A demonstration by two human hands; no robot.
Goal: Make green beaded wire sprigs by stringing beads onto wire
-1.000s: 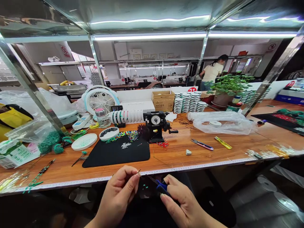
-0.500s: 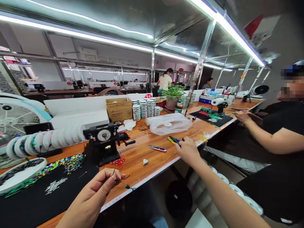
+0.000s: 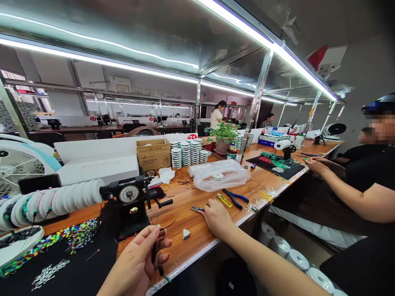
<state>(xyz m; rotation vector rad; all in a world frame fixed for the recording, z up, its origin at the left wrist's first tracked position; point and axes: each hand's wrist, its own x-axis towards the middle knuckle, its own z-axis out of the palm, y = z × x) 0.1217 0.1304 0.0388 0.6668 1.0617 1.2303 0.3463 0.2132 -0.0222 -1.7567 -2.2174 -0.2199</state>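
My left hand (image 3: 140, 263) is low at the bench's front edge, its fingers pinched on a thin dark wire stem (image 3: 154, 248) with a green bit hanging below. My right hand (image 3: 217, 218) reaches out onto the wooden bench (image 3: 191, 224), closed over small snips (image 3: 196, 209) whose metal tip sticks out to its left. Blue-handled pliers (image 3: 236, 197) and a yellow knife (image 3: 224, 200) lie just beyond that hand. A small white wedge (image 3: 186, 234) sits between my hands.
A black dial winder (image 3: 129, 197) stands by a black mat (image 3: 77, 267) with coloured beads (image 3: 61, 236). White spools (image 3: 61, 199), a cardboard box (image 3: 153, 154), a plastic bag (image 3: 220, 174) and a plant (image 3: 224, 135) lie behind. A co-worker (image 3: 364, 185) sits right.
My view swung right. My right hand carried the blue pliers out, laid them on the bench, then drew back left onto the snips. My left hand rose, keeping the wire.
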